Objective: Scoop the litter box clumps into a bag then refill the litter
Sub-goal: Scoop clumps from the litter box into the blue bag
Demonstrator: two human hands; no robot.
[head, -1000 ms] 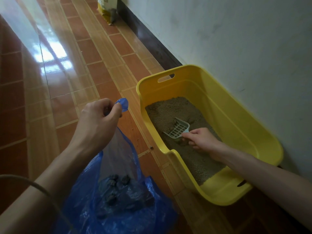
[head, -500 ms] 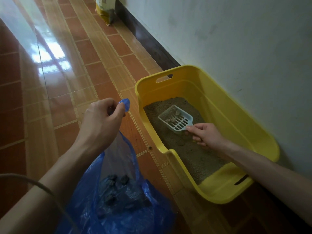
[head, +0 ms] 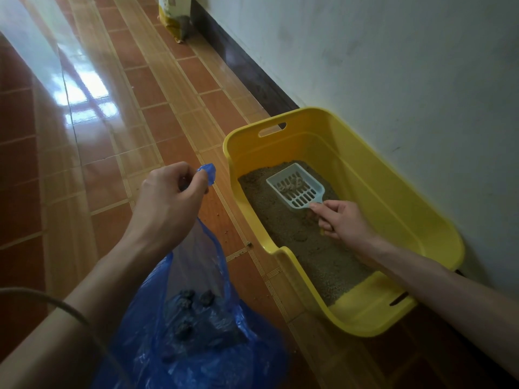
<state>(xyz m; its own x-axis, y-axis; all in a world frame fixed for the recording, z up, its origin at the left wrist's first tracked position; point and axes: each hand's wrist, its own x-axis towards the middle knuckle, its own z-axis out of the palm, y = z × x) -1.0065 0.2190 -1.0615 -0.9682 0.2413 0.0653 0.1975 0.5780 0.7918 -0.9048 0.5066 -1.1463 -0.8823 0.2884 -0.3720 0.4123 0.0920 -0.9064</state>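
At centre right, the right hand [head: 341, 220] grips the handle of a pale scoop [head: 296, 186], held above the litter [head: 303, 237] in the yellow litter box [head: 393, 197] beside the wall, with small clumps on its slots. The left hand [head: 168, 200] pinches the edge of a blue bag [head: 196, 332] at lower left; dark clumps [head: 196, 300] lie inside. A yellow sack [head: 174, 9] stands at top centre.

Lighting dim overall, daylight entering from upper left. Strong window glare on the glossy floor [head: 84, 99], washing out the tiles there. Wall [head: 393, 66] evenly lit, greyish. Deep shadow along lower right corner. Wide-angle bending at edges. Bag [head: 196, 346] and near forearms soft; slight motion blur throughout.
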